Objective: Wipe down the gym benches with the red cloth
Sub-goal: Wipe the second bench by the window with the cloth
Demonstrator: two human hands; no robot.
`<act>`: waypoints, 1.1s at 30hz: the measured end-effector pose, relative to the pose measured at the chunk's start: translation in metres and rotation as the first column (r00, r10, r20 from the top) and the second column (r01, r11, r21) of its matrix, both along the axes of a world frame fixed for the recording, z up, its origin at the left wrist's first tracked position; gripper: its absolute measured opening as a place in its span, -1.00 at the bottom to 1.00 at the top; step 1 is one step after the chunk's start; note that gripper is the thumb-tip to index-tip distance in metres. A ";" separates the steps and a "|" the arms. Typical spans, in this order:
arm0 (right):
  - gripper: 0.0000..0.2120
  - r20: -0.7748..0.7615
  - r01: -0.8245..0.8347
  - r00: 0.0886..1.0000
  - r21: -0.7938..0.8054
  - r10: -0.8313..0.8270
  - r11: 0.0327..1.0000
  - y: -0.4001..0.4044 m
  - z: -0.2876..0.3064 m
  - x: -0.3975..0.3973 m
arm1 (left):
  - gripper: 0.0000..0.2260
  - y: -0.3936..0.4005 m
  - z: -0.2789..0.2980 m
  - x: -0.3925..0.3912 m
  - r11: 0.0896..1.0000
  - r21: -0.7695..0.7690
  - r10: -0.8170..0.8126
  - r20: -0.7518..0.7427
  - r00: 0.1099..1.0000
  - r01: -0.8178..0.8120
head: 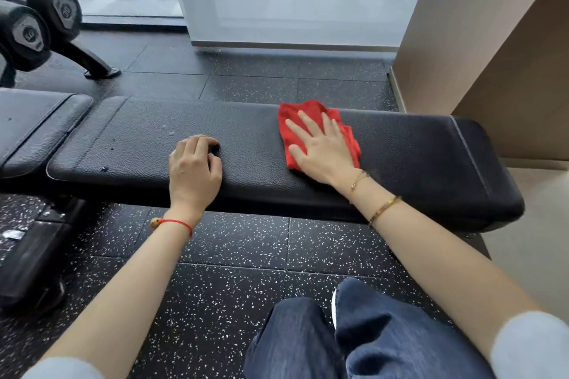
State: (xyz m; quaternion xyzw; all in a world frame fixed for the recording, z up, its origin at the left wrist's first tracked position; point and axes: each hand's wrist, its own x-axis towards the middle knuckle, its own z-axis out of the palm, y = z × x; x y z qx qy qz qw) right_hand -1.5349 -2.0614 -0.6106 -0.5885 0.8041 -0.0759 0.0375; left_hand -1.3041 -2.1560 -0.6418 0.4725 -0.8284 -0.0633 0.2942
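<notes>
A long black bench pad of grained leatherette [246, 144] runs from 9 o'clock to 3 o'clock across the middle of the view, with a few small pale droplets on it toward 10 o'clock. The crumpled red cloth [291, 129] lies on the pad's top just past 1 o'clock from the centre, nearer the pad's far edge than its near one. The right hand [320, 148] lies flat on that cloth, fingers straight and spread, palm pressing it down onto the pad; cloth shows beyond the fingertips and on both sides of the hand. The left hand [194, 169] rests on the bare pad near the centre, well apart from the cloth, its fingers curled under with nothing in them. A second, shorter black pad [37, 123] sits end to end with the long one at 9 o'clock. Black dumbbells on a rack [40, 18] stand at 10 o'clock on the speckled black rubber floor [234, 249]
</notes>
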 end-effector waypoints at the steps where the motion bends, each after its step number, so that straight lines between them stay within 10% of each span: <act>1: -0.46 -0.005 -0.061 0.998 -0.008 0.061 0.998 0.008 0.000 0.007 | -0.79 0.000 0.001 -0.001 1.000 0.006 0.003 0.012 1.000 -0.003; 6: -0.46 -0.028 -0.199 0.980 -0.061 0.198 0.978 0.069 -0.002 0.006 | -0.75 0.010 0.011 -0.012 1.000 0.005 -0.030 0.019 0.999 0.030; 16: -0.48 -0.042 0.326 0.944 -0.047 -0.328 0.944 0.084 -0.003 -0.069 | -0.79 0.050 0.014 -0.079 0.978 -0.009 -0.209 -0.023 0.978 0.209; 24: -0.45 -0.032 0.028 0.999 -0.038 -0.029 0.999 0.129 -0.006 -0.043 | -0.77 0.051 0.001 -0.078 0.977 -0.012 -0.213 -0.010 0.977 0.213; 33: -0.47 -0.021 0.516 0.857 -0.002 -0.516 0.857 0.139 -0.004 -0.131 | -0.75 0.057 0.001 -0.081 0.982 0.004 -0.190 -0.005 0.982 0.191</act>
